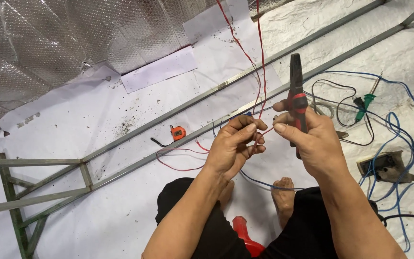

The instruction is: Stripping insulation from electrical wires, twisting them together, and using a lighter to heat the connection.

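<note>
My left hand (235, 144) pinches a thin red wire (261, 62) that runs up and away to the top of the view. My right hand (307, 139) grips black-and-red pliers (296, 91), their handles pointing upward, while its thumb and forefinger also pinch the wire's end close to my left fingertips. A thin blue wire (264, 183) passes under my hands. I sit on the floor with my bare feet (283, 192) below the hands.
Long metal rails (168, 144) cross the white floor sheet diagonally, joining a welded frame (20, 192) at left. An orange tape measure (177, 132) lies near the rails. A green-handled soldering iron (366, 103), tangled blue cables (398, 139) and a socket box (384, 164) lie at right. A red object (245, 237) rests between my legs.
</note>
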